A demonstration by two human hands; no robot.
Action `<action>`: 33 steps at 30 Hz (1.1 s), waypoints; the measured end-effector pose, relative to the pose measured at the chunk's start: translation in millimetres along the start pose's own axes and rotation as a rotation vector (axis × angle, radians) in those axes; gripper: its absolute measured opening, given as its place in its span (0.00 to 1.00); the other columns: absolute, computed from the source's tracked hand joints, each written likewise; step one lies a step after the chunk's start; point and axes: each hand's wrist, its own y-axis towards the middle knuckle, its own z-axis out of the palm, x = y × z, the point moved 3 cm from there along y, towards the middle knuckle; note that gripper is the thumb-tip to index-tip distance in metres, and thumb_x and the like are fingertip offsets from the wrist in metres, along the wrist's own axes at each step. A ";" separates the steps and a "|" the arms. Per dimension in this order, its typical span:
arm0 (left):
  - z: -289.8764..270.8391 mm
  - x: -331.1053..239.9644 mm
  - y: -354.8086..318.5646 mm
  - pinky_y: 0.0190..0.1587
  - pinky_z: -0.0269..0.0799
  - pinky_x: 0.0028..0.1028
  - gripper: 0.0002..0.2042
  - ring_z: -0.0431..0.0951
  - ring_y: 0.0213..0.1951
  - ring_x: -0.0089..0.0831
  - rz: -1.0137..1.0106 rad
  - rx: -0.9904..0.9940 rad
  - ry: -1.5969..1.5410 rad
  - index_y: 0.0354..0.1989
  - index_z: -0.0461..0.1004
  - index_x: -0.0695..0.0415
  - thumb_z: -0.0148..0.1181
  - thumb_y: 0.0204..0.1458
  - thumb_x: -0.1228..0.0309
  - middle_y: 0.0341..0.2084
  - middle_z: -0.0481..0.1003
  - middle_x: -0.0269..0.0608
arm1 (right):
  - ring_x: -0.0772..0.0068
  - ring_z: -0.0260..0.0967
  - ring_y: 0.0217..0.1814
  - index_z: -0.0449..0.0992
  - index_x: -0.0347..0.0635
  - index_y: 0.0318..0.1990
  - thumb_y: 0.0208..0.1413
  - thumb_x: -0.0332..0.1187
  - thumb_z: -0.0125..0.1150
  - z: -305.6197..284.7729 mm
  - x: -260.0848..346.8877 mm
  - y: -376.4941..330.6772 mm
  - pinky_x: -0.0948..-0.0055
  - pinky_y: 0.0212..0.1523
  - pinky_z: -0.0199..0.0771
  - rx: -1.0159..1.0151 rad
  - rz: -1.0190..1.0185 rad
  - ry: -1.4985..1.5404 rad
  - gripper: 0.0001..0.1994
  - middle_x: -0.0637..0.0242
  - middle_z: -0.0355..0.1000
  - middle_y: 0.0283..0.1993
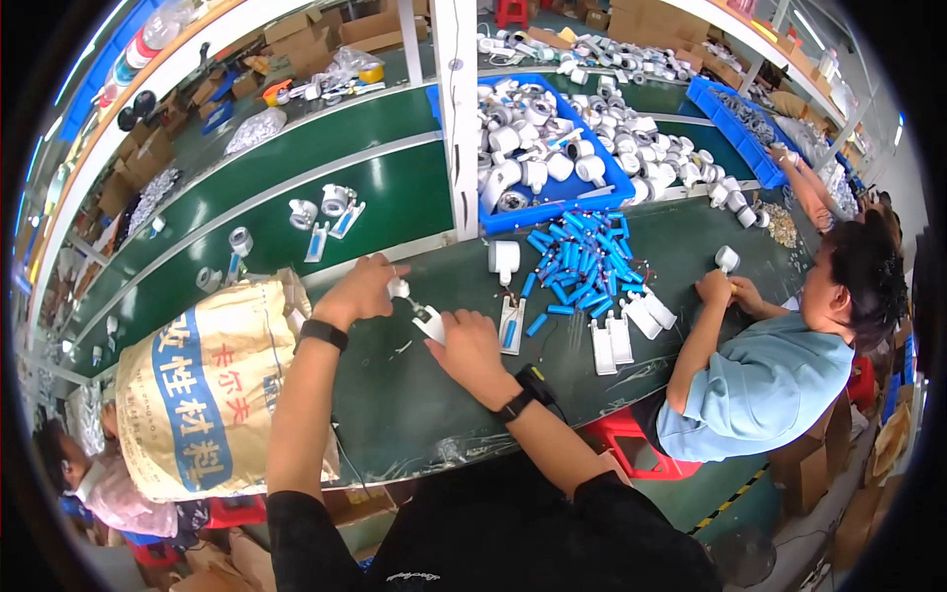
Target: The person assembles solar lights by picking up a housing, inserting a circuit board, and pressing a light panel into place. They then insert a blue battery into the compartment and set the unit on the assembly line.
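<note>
Green desk [414, 395] carries a blue cell pile [582, 266]; beside it, left hand [363, 291] pinches a white part [399, 287] steady while right hand [472, 350] closes on its white holder [430, 324].

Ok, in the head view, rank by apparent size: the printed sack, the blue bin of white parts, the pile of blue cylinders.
1. Sack, though it sits nearest the camera.
2. Blue bin.
3. Cylinder pile.
</note>
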 end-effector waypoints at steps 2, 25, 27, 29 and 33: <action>10.7 19.2 -2.2 0.65 0.66 0.47 0.37 0.66 0.64 0.58 -0.132 0.150 -0.052 0.63 0.71 0.57 0.67 0.36 0.77 0.60 0.69 0.60 | 0.51 0.73 0.42 0.77 0.40 0.41 0.48 0.43 0.73 27.5 9.1 1.0 0.53 0.43 0.71 0.025 0.014 0.049 0.19 0.58 0.73 0.37; 107.9 7.3 -39.9 0.44 0.77 0.25 0.12 0.82 0.37 0.24 -0.623 -0.306 -1.338 0.44 0.83 0.59 0.65 0.59 0.63 0.34 0.83 0.34 | 0.63 0.77 0.34 0.82 0.38 0.40 0.60 0.36 0.64 -6.9 -113.7 21.9 0.67 0.41 0.74 0.041 0.453 0.502 0.10 0.60 0.81 0.37; 109.6 7.4 -43.5 0.48 0.77 0.28 0.14 0.81 0.39 0.26 -0.584 -0.259 -1.508 0.50 0.80 0.60 0.63 0.61 0.64 0.39 0.81 0.35 | 0.73 0.78 0.38 0.79 0.36 0.45 0.63 0.39 0.63 2.3 -117.0 19.9 0.74 0.42 0.74 0.086 0.604 1.011 0.14 0.65 0.80 0.38; 106.4 3.6 -51.5 0.48 0.77 0.28 0.13 0.81 0.38 0.26 -0.596 -0.312 -1.586 0.49 0.79 0.60 0.63 0.61 0.65 0.36 0.80 0.34 | 0.77 0.76 0.38 0.78 0.36 0.47 0.65 0.38 0.63 6.9 -120.3 20.2 0.75 0.40 0.74 0.148 0.630 1.044 0.13 0.68 0.80 0.39; 99.5 -8.8 -52.3 0.44 0.78 0.28 0.11 0.80 0.36 0.25 -0.603 -0.298 -1.605 0.45 0.80 0.60 0.64 0.60 0.65 0.33 0.79 0.33 | 0.79 0.76 0.36 0.79 0.36 0.47 0.63 0.36 0.64 8.9 -112.3 16.0 0.74 0.39 0.75 0.120 0.561 0.902 0.12 0.68 0.81 0.38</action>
